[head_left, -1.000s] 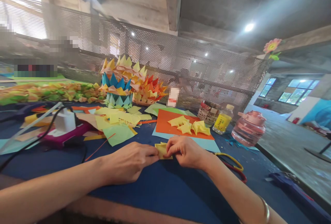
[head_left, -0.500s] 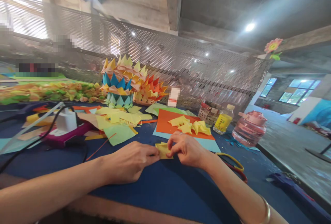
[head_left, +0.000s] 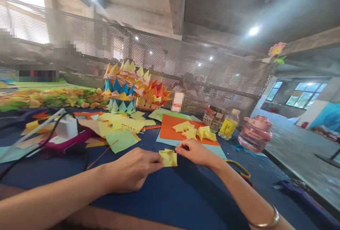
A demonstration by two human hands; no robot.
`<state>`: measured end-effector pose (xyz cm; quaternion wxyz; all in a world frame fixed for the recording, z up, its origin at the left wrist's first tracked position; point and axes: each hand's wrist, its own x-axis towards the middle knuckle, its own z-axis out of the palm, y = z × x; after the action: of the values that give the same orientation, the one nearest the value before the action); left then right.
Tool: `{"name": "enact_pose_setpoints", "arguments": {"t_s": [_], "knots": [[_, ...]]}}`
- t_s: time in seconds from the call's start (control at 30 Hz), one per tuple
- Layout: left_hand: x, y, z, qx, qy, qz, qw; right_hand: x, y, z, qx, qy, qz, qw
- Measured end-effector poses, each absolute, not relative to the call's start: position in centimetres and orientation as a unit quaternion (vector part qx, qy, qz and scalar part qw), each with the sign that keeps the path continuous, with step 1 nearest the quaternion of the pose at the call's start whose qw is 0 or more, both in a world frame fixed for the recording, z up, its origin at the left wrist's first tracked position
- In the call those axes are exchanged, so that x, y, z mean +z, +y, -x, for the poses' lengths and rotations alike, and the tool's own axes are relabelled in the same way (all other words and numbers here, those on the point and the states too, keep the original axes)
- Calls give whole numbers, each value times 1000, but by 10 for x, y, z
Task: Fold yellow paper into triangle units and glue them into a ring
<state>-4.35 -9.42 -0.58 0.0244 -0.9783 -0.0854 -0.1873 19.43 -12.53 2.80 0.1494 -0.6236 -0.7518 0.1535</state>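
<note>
A small folded piece of yellow paper (head_left: 169,158) lies on the dark blue tabletop in front of me. My left hand (head_left: 136,168) pinches its left edge between thumb and curled fingers. At the upper right corner of the paper is my right hand (head_left: 193,152), its thumb and fingers drawn together at the tips. Whether those fingertips touch the paper or hold anything I cannot tell. Just beyond the right hand, several folded yellow paper pieces (head_left: 205,133) rest on an orange sheet (head_left: 167,127), which overlaps a light blue sheet (head_left: 216,149).
Left of the hands are loose paper sheets (head_left: 122,141) and a purple power strip (head_left: 61,145) with cables. Pointed paper crowns (head_left: 122,95) stand behind. To the right are a yellow-labelled bottle (head_left: 228,126), a pink jug (head_left: 255,134) and scissors with yellow-and-red handles (head_left: 241,168).
My right hand has drawn back from over the yellow paper to its right corner, uncovering more of it. My left hand keeps its pinch on the left edge.
</note>
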Motion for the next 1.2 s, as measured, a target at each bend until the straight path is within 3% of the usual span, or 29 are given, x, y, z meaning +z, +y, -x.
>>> {"name": "enact_pose_setpoints", "arguments": {"t_s": [0.17,0.37,0.47,0.8,1.2], "knots": [[-9,-91,44,-242,-86,966,6,23,-127,-192,179,-757,609,155],[2,-79,33,-433,-230,861,-138,21,-125,-184,178,-725,596,296],[9,-68,20,-429,-297,798,-302,22,-125,-183,173,-726,565,353],[20,-47,3,-317,-324,691,-563,18,-120,-183,179,-692,530,457],[21,-51,-11,-394,-292,602,-630,17,-113,-190,237,-599,569,511]]}}
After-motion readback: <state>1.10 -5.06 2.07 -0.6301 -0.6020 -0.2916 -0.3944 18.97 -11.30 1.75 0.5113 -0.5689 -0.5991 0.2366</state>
